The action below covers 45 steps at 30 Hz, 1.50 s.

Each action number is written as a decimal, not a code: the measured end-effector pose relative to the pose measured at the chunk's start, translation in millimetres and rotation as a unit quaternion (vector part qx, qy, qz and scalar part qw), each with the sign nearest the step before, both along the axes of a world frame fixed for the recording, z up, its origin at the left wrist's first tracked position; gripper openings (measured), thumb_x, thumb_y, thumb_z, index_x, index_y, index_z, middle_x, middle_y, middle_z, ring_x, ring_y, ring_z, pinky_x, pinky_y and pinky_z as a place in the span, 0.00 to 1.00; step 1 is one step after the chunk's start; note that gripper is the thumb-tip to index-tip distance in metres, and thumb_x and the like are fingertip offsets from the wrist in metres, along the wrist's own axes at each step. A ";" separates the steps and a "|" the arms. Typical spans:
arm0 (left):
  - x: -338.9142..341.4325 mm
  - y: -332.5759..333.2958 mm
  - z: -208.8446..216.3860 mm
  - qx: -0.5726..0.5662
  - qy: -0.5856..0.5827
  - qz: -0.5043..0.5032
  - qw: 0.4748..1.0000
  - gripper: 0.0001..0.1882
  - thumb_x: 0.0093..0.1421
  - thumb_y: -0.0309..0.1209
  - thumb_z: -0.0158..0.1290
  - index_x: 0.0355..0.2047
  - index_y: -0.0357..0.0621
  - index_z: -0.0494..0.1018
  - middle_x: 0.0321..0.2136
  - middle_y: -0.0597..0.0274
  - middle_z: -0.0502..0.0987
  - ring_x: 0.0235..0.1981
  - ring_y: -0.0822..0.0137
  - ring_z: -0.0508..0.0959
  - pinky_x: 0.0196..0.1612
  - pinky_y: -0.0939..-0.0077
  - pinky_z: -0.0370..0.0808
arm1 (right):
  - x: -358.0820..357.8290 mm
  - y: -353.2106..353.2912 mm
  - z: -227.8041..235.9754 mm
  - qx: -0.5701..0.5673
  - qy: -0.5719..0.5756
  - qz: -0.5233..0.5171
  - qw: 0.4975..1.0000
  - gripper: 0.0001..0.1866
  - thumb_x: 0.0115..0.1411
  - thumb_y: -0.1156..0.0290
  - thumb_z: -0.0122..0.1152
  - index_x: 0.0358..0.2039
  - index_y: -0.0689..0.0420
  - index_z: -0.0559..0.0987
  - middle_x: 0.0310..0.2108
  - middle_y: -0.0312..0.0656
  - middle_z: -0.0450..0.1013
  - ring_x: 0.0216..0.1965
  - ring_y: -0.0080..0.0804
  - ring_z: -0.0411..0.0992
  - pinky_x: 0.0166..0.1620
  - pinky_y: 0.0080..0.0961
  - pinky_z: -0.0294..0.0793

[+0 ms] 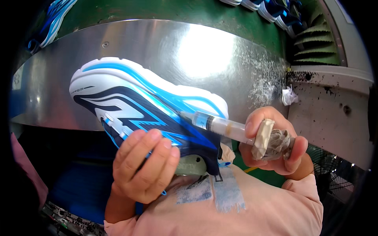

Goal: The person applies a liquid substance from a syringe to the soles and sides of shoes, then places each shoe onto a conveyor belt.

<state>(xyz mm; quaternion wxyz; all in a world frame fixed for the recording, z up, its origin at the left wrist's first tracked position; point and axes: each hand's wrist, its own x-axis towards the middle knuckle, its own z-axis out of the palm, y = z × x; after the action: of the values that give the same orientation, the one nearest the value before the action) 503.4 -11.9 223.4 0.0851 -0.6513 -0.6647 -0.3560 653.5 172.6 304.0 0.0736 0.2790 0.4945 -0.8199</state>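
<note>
A blue, navy and white sports shoe (pixel 157 114) is tilted on its side in front of me, its white sole edge facing away. My left hand (pixel 145 167) is closed around its upper near the laces, part of the grip being hidden. A clear plastic syringe (pixel 232 129) with pale blue liquid near its tip is held in my right hand (pixel 275 143). Wrapping tape covers the syringe's flange and plunger end. Its nozzle points left and meets the seam between the shoe's upper and midsole, near the heel; whether it touches cannot be told.
Beneath the shoe runs a shiny metal ledge (pixel 138 39), with a green belt (pixel 165 10) beyond it. More shoes stand at the far left (pixel 55 23) and far right (pixel 271 10). A crumpled white scrap (pixel 289 96) lies at right, near a stained panel (pixel 327 98).
</note>
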 end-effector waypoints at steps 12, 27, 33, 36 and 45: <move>-8.4 0.1 14.1 -0.070 0.060 0.001 0.996 0.18 0.54 0.39 0.51 0.36 0.35 0.70 0.39 0.53 0.71 0.43 0.49 0.72 0.46 0.52 0.70 | 50.2 10.7 -54.0 -0.109 0.163 -0.064 0.979 0.49 0.43 0.30 0.45 0.48 0.66 0.60 0.25 0.35 0.62 0.22 0.15 0.58 0.25 0.12 0.56; -102.3 31.4 53.7 -0.230 0.180 -0.073 0.954 0.30 0.44 0.46 0.58 0.39 0.32 0.71 0.34 0.48 0.72 0.35 0.51 0.73 0.38 0.65 0.70 | -7.5 -55.0 -105.0 -0.161 0.240 -0.238 0.927 0.41 0.51 0.34 0.43 0.48 0.62 0.59 0.22 0.34 0.60 0.20 0.15 0.53 0.22 0.11 0.51; -105.6 54.2 62.4 -0.314 0.200 -0.064 0.926 0.24 0.48 0.38 0.56 0.38 0.30 0.69 0.26 0.46 0.72 0.26 0.51 0.73 0.29 0.66 0.70 | -24.5 -71.0 -113.4 -0.173 0.269 -0.305 0.897 0.41 0.52 0.35 0.44 0.49 0.62 0.60 0.23 0.35 0.60 0.22 0.16 0.52 0.25 0.13 0.51; -88.5 50.7 53.9 -0.295 0.163 -0.011 0.941 0.19 0.52 0.34 0.53 0.37 0.29 0.68 0.22 0.44 0.72 0.21 0.48 0.73 0.25 0.65 0.69 | -28.0 -80.5 -110.3 -0.178 0.255 -0.353 0.882 0.41 0.51 0.37 0.49 0.49 0.64 0.59 0.29 0.37 0.60 0.24 0.16 0.53 0.28 0.12 0.53; -56.0 67.2 50.7 -0.351 0.080 0.176 0.916 0.15 0.57 0.36 0.47 0.25 0.33 0.69 0.13 0.43 0.70 0.16 0.46 0.72 0.19 0.59 0.64 | -45.4 -103.7 -97.8 -0.082 0.248 -0.403 0.877 0.42 0.50 0.39 0.52 0.51 0.64 0.58 0.32 0.36 0.62 0.26 0.15 0.56 0.26 0.11 0.52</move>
<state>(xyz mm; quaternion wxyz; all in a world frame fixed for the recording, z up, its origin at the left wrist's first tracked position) 447.4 55.3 274.1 -0.0347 -0.5377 -0.8420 -0.0263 608.1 68.9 206.2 -0.3659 0.2344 0.2725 -0.8584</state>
